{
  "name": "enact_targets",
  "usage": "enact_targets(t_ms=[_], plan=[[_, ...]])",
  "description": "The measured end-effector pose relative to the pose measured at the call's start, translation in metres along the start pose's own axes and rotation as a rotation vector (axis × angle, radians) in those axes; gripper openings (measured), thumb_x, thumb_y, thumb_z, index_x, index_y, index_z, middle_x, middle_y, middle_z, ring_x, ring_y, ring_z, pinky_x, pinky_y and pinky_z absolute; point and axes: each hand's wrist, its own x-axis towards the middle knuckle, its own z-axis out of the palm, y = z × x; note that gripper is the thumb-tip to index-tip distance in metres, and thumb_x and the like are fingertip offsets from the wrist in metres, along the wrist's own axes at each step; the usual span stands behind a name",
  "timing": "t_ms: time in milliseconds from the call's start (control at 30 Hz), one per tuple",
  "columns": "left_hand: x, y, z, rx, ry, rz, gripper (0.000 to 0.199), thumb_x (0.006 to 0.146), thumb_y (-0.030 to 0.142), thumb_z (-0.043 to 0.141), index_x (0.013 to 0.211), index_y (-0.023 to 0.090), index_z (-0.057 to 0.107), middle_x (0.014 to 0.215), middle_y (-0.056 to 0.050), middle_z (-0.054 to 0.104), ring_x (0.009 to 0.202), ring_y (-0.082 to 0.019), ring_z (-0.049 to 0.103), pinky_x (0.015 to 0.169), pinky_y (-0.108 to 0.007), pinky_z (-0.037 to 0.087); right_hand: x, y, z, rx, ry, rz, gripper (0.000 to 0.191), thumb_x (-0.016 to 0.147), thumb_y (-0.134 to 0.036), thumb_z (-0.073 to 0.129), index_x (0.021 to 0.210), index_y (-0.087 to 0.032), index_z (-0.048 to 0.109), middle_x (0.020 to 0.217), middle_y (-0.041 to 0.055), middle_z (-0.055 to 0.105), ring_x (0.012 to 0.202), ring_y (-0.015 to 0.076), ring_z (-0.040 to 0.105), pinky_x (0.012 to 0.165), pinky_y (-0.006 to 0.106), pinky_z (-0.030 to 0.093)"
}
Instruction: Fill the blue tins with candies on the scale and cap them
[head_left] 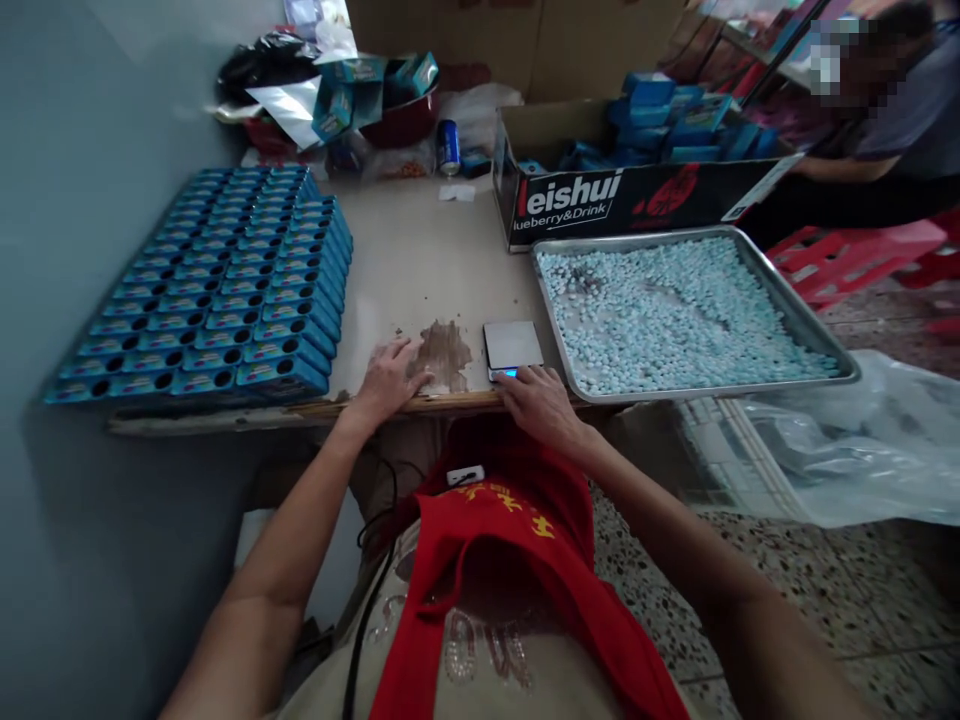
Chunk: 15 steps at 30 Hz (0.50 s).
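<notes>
My left hand (388,380) rests on the table's front edge with its fingers spread and nothing in them, beside a worn brown patch (444,355). My right hand (541,402) lies at the front of a small digital scale (513,345), its fingertips at the lit blue display; the fingers look stretched out and hold nothing. Nothing lies on the scale's pale plate. Right of the scale stands a metal tray (851,368) spread with many small pale-blue and white pellets (697,320). To the left, rows of blue boxes (225,290) with dark round holes stand packed together.
Behind the tray is a black printed carton (637,195) holding blue boxes. A blue can (448,147), a dark red bowl (401,120) and plastic bags crowd the back. Clear plastic sheeting (877,430) hangs at the right. Another person (900,130) sits at the far right near red stools (862,260).
</notes>
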Motion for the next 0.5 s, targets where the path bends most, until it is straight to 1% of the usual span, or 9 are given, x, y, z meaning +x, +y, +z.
enact_targets(t_ms=[67, 167, 233, 300, 367, 400, 433, 467, 500], plan=[[0.000, 0.000, 0.000, 0.002, -0.005, 0.014, 0.066, 0.107, 0.039, 0.080, 0.165, 0.013, 0.063, 0.168, -0.026, 0.064, 0.160, -0.043, 0.057, 0.142, -0.059, 0.039, 0.004, -0.003, 0.002, -0.025, -0.004, 0.016, 0.052, 0.124, -0.032, 0.038, 0.159, -0.019, 0.075, 0.140, 0.0211, 0.078, 0.129, 0.0387, 0.064, 0.105, 0.049, 0.042], [-0.001, 0.000, 0.000, 0.011, -0.003, 0.017, 0.069, 0.106, 0.040, 0.082, 0.166, 0.013, 0.063, 0.167, -0.025, 0.064, 0.159, -0.043, 0.057, 0.142, -0.058, 0.038, 0.010, -0.002, 0.000, -0.074, -0.017, -0.021, 0.049, 0.124, -0.033, 0.038, 0.148, -0.021, 0.079, 0.133, 0.0203, 0.080, 0.126, 0.0384, 0.063, 0.103, 0.049, 0.040], [-0.002, -0.002, 0.001, 0.020, 0.003, 0.025, 0.068, 0.105, 0.042, 0.082, 0.164, 0.015, 0.065, 0.165, -0.024, 0.066, 0.157, -0.044, 0.058, 0.141, -0.059, 0.039, 0.012, -0.002, -0.004, -0.095, -0.040, -0.067, 0.045, 0.124, -0.035, 0.041, 0.142, -0.021, 0.080, 0.128, 0.0193, 0.081, 0.126, 0.0385, 0.063, 0.104, 0.049, 0.040], [-0.002, -0.004, 0.002, 0.032, 0.014, 0.039, 0.064, 0.105, 0.044, 0.082, 0.161, 0.017, 0.068, 0.162, -0.023, 0.068, 0.155, -0.044, 0.059, 0.140, -0.061, 0.041, 0.014, 0.000, -0.010, -0.093, -0.062, -0.099, 0.042, 0.124, -0.041, 0.047, 0.138, -0.022, 0.081, 0.128, 0.0184, 0.080, 0.127, 0.0390, 0.063, 0.106, 0.051, 0.042], [-0.002, -0.006, 0.003, 0.045, 0.028, 0.051, 0.061, 0.105, 0.045, 0.080, 0.159, 0.018, 0.070, 0.161, -0.022, 0.069, 0.154, -0.044, 0.060, 0.139, -0.063, 0.042, 0.019, 0.005, -0.017, -0.065, -0.049, -0.112, 0.040, 0.121, -0.044, 0.055, 0.142, -0.023, 0.081, 0.137, 0.0187, 0.077, 0.131, 0.0394, 0.063, 0.110, 0.052, 0.046], [-0.002, -0.007, 0.004, 0.049, 0.036, 0.055, 0.059, 0.106, 0.045, 0.079, 0.158, 0.018, 0.070, 0.160, -0.022, 0.069, 0.154, -0.044, 0.060, 0.138, -0.063, 0.043, 0.023, 0.009, -0.020, -0.047, -0.025, -0.111, 0.040, 0.119, -0.043, 0.060, 0.148, -0.022, 0.079, 0.146, 0.0198, 0.074, 0.137, 0.0400, 0.062, 0.114, 0.053, 0.047], [-0.002, -0.008, 0.005, 0.051, 0.043, 0.058, 0.058, 0.106, 0.046, 0.078, 0.157, 0.019, 0.071, 0.161, -0.023, 0.069, 0.154, -0.044, 0.060, 0.138, -0.064, 0.044, 0.029, 0.013, -0.024, -0.030, -0.004, -0.108, 0.046, 0.115, -0.040, 0.066, 0.156, -0.020, 0.075, 0.158, 0.0218, 0.068, 0.145, 0.0412, 0.058, 0.119, 0.054, 0.046], [-0.003, -0.009, 0.005, 0.053, 0.049, 0.059, 0.058, 0.106, 0.046, 0.078, 0.157, 0.018, 0.071, 0.161, -0.023, 0.069, 0.154, -0.044, 0.060, 0.138, -0.065, 0.044, 0.037, 0.018, -0.027, -0.019, 0.003, -0.101, 0.059, 0.110, -0.036, 0.073, 0.165, -0.017, 0.068, 0.170, 0.0243, 0.059, 0.155, 0.0427, 0.053, 0.125, 0.055, 0.044], [-0.004, -0.010, 0.006, 0.056, 0.054, 0.059, 0.058, 0.105, 0.046, 0.078, 0.156, 0.019, 0.072, 0.161, -0.023, 0.069, 0.154, -0.045, 0.061, 0.138, -0.066, 0.044, 0.046, 0.024, -0.031, -0.013, -0.015, -0.091, 0.076, 0.104, -0.034, 0.081, 0.174, -0.014, 0.059, 0.179, 0.0272, 0.049, 0.163, 0.0446, 0.046, 0.131, 0.057, 0.041]])
